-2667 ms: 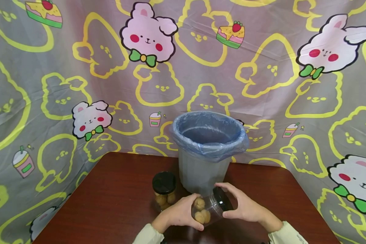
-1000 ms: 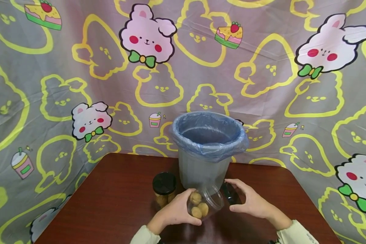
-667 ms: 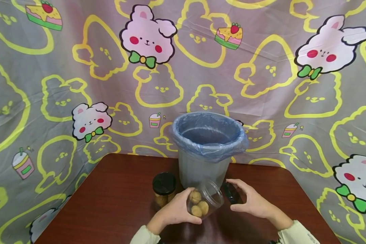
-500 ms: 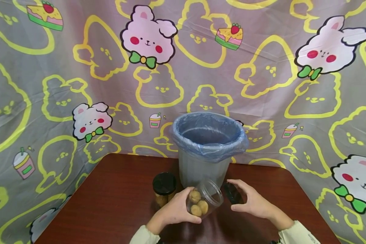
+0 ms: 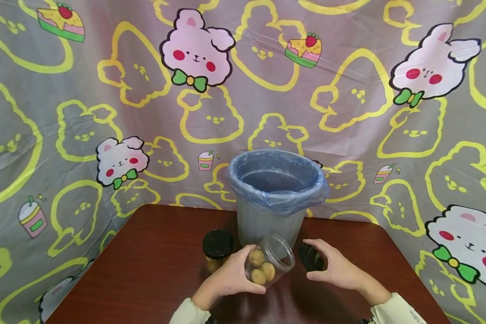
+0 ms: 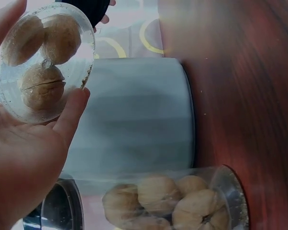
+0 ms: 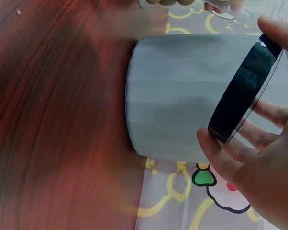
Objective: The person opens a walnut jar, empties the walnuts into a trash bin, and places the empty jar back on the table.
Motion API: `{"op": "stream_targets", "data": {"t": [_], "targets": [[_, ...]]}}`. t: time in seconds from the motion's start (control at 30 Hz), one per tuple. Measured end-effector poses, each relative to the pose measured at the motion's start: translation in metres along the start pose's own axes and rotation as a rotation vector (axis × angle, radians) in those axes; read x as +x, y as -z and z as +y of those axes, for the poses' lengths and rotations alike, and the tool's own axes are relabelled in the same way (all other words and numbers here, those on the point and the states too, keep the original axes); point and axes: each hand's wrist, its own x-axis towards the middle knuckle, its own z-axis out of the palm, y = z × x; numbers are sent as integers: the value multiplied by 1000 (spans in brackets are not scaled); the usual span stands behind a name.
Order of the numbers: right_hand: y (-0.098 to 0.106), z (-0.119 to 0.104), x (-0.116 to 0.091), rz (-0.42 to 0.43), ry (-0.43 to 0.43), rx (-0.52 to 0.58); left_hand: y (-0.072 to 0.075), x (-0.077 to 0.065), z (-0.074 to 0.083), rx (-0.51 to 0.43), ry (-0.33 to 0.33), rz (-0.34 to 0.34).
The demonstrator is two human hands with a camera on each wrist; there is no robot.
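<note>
My left hand (image 5: 236,273) grips a clear plastic jar (image 5: 272,261) tilted with its uncapped mouth up and to the right. Three walnuts (image 6: 42,87) lie at its bottom, seen through the base in the left wrist view. My right hand (image 5: 338,269) holds the black lid (image 5: 311,256) by its edge, a short way right of the jar's mouth. In the right wrist view the lid (image 7: 244,88) sits between thumb and fingertips. A second jar (image 5: 218,249), capped in black and holding several walnuts (image 6: 156,201), stands left of my left hand, partly hidden by it.
Behind both hands stands a grey bin (image 5: 267,225) lined with a blue plastic bag (image 5: 277,198). Everything is on a dark red-brown wooden table (image 5: 154,265). A patterned cloth (image 5: 267,103) hangs around the table's back and sides.
The lid has come off the jar and moved right with my right hand. My left hand has tilted the jar's mouth further up, shifting it slightly left and away from the lid.
</note>
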Motion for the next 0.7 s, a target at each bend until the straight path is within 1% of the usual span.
{"op": "stream_targets", "data": {"t": [0.3, 0.5, 0.7], "targets": [[4, -1, -2, 3, -85, -139, 5, 2, 5, -41, -2, 19], [5, 0, -3, 1, -142, -182, 8, 3, 6, -52, -7, 32], [7, 5, -4, -22, -212, -199, 12, 3, 9, -58, 17, 22]]}}
